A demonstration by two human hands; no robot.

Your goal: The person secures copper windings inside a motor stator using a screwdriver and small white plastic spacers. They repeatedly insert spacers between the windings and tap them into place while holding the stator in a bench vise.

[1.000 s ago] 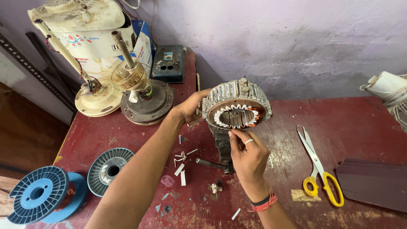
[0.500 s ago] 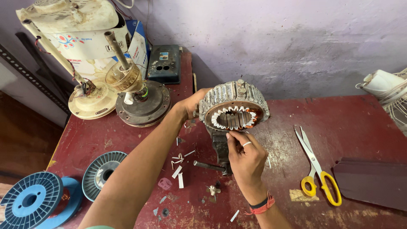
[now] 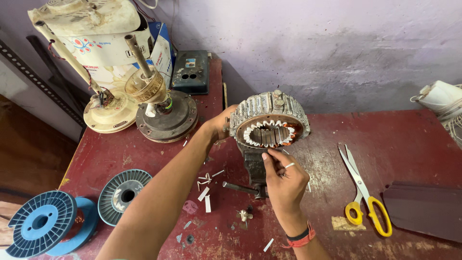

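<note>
Metal stator in vise, left hand bracing, right hand at slots

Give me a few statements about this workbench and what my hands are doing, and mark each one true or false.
1. The left hand grips the side of the motor stator. True.
2. The right hand holds the scissors. False: the yellow-handled scissors lie on the table, apart from both hands.
3. The stator sits above a small bench vise. True.
4. The blue spools lie to the right of the scissors. False: they lie at the far left edge.
5. The right hand's fingertips are at the stator's lower rim. True.
</note>
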